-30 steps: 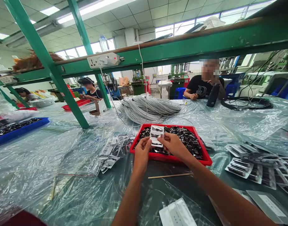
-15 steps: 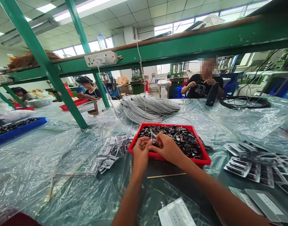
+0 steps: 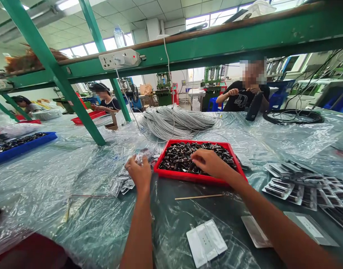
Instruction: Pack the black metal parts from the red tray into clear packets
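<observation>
Left hand [image 3: 140,173] raised over the near-left side of the bench [image 3: 165,209], just beside the red tray [image 3: 197,178]; a silvery packet [image 3: 143,153] shows between thumb and fingers, blurred. Cannot tell if that grip is pinching it or has released it. Right hand [image 3: 209,161] above the tray, fingers curled in over small black parts [image 3: 179,157] with bright glints; cannot tell whether its grip has hold of one, tips too small to read. Parts spread across the tray, rim visible all round except where the right arm crosses. Left of the tray, a loose heap of silvery packets [image 3: 122,183], below the left hand. Pale thin stick [image 3: 199,197] lies on the near side of the tray. Nearer still, white packets [image 3: 206,243] side by side. To the right, fanned packs with dark contents [image 3: 308,186], flat clear bag [image 3: 311,228] in front of them. Clear plastic sheeting [image 3: 84,168] wrinkled over much of the bench. Beyond the tray, large coil of grey cable [image 3: 171,125]; farther right, dark bottle [image 3: 254,106], tilted, before a co-worker in a black shirt [image 3: 234,102].
</observation>
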Demonstrator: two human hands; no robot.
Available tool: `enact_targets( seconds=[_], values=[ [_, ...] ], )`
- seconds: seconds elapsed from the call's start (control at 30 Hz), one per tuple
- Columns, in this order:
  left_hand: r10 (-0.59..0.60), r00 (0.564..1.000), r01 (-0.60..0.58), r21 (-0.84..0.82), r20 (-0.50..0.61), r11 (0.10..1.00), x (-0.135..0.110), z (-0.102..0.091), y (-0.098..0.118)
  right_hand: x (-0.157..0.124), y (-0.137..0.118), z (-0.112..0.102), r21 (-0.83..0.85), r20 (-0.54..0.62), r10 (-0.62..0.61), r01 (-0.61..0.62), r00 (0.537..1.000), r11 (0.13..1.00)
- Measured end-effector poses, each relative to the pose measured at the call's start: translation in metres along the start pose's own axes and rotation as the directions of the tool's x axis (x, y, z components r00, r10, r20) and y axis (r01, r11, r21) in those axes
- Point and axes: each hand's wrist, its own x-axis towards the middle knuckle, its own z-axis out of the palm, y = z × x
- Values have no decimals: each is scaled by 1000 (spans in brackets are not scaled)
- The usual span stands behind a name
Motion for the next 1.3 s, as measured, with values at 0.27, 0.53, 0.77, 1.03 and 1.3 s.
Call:
enact_targets(
  seconds=[0.27,0.53,0.77,1.03,1.3],
  values=[
    [239,621,-360,0,747,933,-110,-76,6,-78,-29,33,-424,548,102,170,830,890],
    [169,459,-475,80,872,876,-187,-102,-12,-77,-36,7,639,93,218,-227,971,735],
    [110,596,-332,119,796,936,-196,-94,-16,-81,-92,66,979,188,299,-203,936,22],
    [86,684,-237,110,724,965,-201,-86,-18,-88,-88,91,995,54,288,-75,956,61],
    [141,688,-306,108,712,946,-203,-88,-14,-97,-88,95,969,98,182,-135,978,205]
  ],
)
